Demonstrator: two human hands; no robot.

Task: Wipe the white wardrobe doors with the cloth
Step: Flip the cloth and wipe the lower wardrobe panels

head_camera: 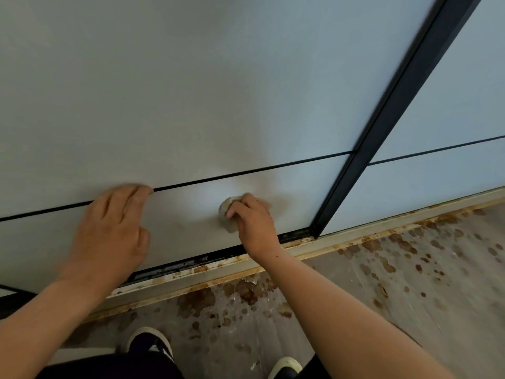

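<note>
The white wardrobe door (218, 91) fills the upper and middle part of the frame, seen from above at a steep slant. A thin dark groove (246, 173) crosses it from the left edge up toward the right, and a dark frame strip (393, 105) runs from the top right corner down to the lower middle, parting it from a second door panel (464, 105) on the far right.

The left hand (109, 228), in the left-centre of the frame, lies flat on the door with fingers straight and close together, the tips reaching over the groove. It grasps nothing. The fingertips are blurred, so how firmly they press on the panel is hard to say.

The right hand (254, 222), just right of centre, is curled round the cloth (228, 212), a small pale bunched wad (greyish, not much bigger than the fist). The hand holds the cloth against the door's lowest panel, below the groove and above the bottom edge. The cloth pokes out on the left side of the fingers. The two hands are apart, with bare door between them.

Under the door a pale bottom rail (341, 239) slants across the frame, flecked with rust-brown marks. Below it the grey floor (410, 283) carries many brown blotches, thickest near the rail. At the bottom edge a dark, pale-soled shoe (150, 341) shows left of centre, and the toe of a second shoe (284, 365) right of centre.
</note>
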